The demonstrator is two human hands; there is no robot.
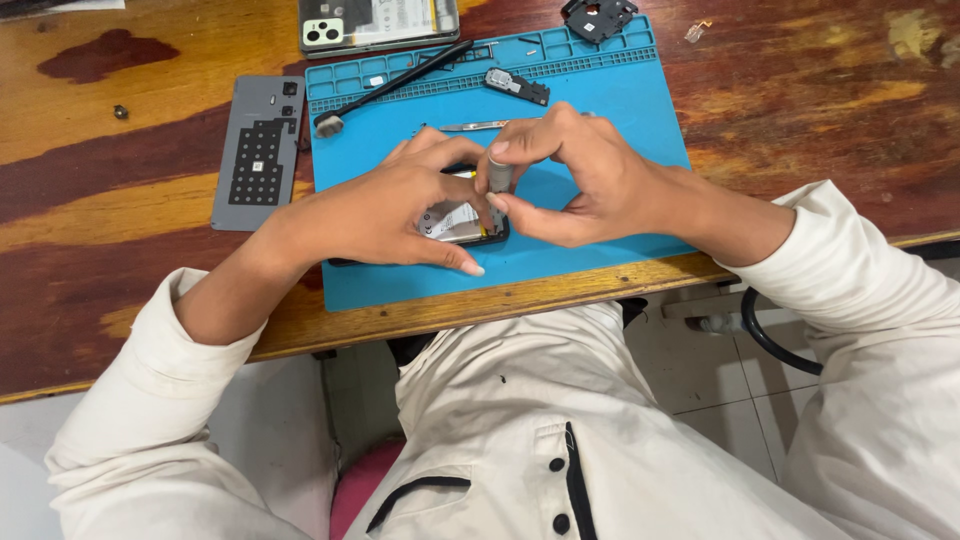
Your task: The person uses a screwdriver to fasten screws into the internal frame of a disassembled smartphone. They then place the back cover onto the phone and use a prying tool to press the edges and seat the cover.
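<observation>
At nine o'clock on the wooden bench [120, 210] lies a grey phone back cover [258, 152], flat, with a dark perforated patch on its inner face, just beside the left edge of the blue silicone repair mat [620, 110]. A slim black brush [392, 85] lies aslant across the mat's upper left corner, its pale head pointing to seven o'clock. At twelve o'clock, beyond the mat's far edge, rests a second phone [378, 22] with a pale green camera block. A small dark module [517, 87] lies on the mat just below its row of tray compartments, and metal tweezers [475, 126] lie flat nearer the hands.

At the mat's centre the left hand [385, 210] presses down on an opened phone [462, 222], fingers spread over it and thumb along its near edge, so only a part of its inside shows. The right hand [580, 185] meets it from three o'clock, thumb and forefinger pinched around the grey handle of a small screwdriver [499, 172] held upright over the phone; its tip is hidden.

At one o'clock a black plastic frame piece [597, 17] lies at the mat's far right corner. Both sleeves are cream-coloured.
</observation>
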